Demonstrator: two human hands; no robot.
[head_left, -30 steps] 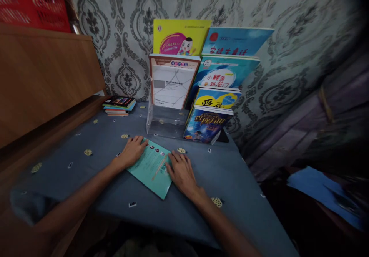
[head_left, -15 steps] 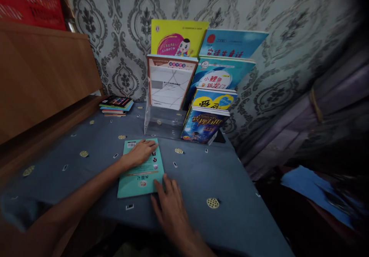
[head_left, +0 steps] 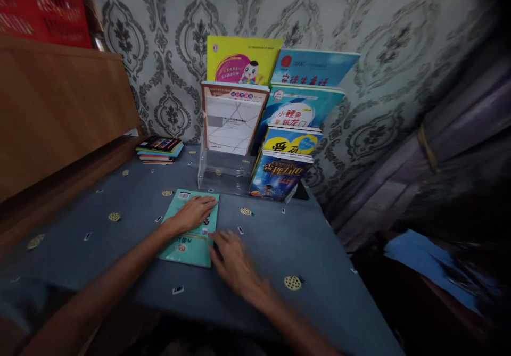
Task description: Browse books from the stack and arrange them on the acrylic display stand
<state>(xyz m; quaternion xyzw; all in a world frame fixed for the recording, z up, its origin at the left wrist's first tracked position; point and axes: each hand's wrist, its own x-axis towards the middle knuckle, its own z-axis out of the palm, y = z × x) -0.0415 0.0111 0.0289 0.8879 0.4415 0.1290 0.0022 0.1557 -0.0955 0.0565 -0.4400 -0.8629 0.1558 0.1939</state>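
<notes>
A teal book (head_left: 187, 249) lies flat on the cloth-covered table (head_left: 259, 260), its barcode side up. My left hand (head_left: 194, 214) rests on top of it, fingers stretched out over the upper part of the cover. At the book's right edge is my right hand (head_left: 231, 257). Its fingers are bent and slightly blurred, with thumb and forefinger apart beside the edge; no firm grip shows. Beyond the hands stands a clear acrylic book stand (head_left: 202, 170), holding a grey-white book (head_left: 229, 124) and a dark blue book (head_left: 277, 178) among others.
A yellow-green book (head_left: 243, 52) and several blue-covered books (head_left: 315, 68) rise at the back of the stand. A small pile of books (head_left: 159, 148) lies at the back left, near a wooden cabinet (head_left: 59, 111). A curtain (head_left: 391, 175) hangs at right.
The teal book has turned slightly, its near end shifting left. My right hand has moved up along its right edge, fingers more bent. My left hand stays on the cover.
</notes>
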